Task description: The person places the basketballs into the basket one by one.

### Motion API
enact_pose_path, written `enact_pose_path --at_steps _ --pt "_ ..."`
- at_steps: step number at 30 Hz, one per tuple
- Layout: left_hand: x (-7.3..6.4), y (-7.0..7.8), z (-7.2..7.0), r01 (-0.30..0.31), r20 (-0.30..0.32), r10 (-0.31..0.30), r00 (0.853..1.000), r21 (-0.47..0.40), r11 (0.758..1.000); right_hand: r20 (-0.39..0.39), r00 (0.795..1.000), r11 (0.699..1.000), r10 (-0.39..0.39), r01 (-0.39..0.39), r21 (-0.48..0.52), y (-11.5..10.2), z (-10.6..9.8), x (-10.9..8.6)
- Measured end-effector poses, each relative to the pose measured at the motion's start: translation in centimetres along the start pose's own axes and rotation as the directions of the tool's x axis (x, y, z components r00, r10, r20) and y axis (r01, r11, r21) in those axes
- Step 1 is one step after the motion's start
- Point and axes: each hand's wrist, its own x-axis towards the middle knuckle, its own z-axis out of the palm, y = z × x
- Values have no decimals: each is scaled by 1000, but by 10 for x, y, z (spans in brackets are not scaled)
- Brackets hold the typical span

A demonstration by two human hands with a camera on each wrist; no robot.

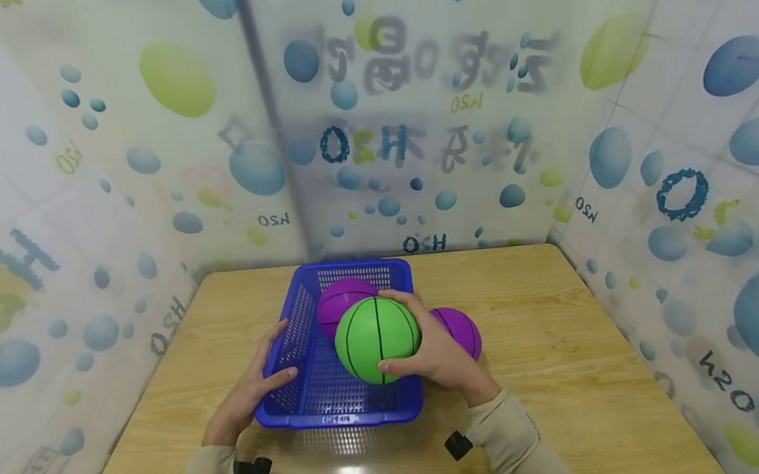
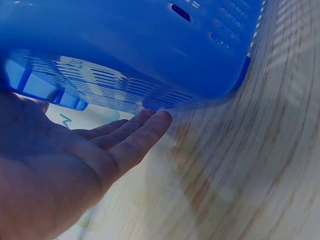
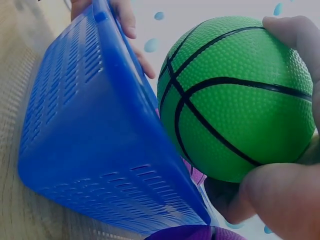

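A green ball (image 1: 373,338) with black basketball lines is in my right hand (image 1: 440,353), its thumb and fingers spread around the right side. The hand holds it over the blue plastic basket (image 1: 338,419), near the right rim. My left hand (image 1: 249,388) holds the basket's left side, thumb over the rim and fingers along the outer wall. In the left wrist view these fingers (image 2: 135,142) look nearly straight beneath the rim. One purple ball (image 1: 336,303) lies inside the basket, partly covered by the green one. Another purple ball (image 1: 461,329) sits right of the basket, partly behind my right hand.
The basket stands on a wooden table (image 1: 574,365). Walls of patterned sheeting (image 1: 393,122) with blue and green drops enclose the table at the back and both sides. Small black devices (image 1: 458,445) are worn at both wrists.
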Motion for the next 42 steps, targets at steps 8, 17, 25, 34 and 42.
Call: enact_pose_path --at_steps 8,17,25,34,42 --pt "1 0 1 5 -5 -5 1000 0 1000 12 1000 1000 -6 6 13 5 0 -1" --pt "2 0 1 18 -14 -18 1000 7 1000 0 1000 999 -5 5 -50 2 -2 -3" --pt "3 -1 2 13 -12 -13 1000 14 1000 -76 997 992 -3 -7 -128 -1 -9 -4" --pt "3 2 5 20 -11 -20 1000 -21 1000 -117 993 997 -26 17 -78 -1 -11 -5" --pt "3 3 7 24 -10 -24 1000 3 1000 -123 992 997 -17 9 -72 -3 -15 -5"
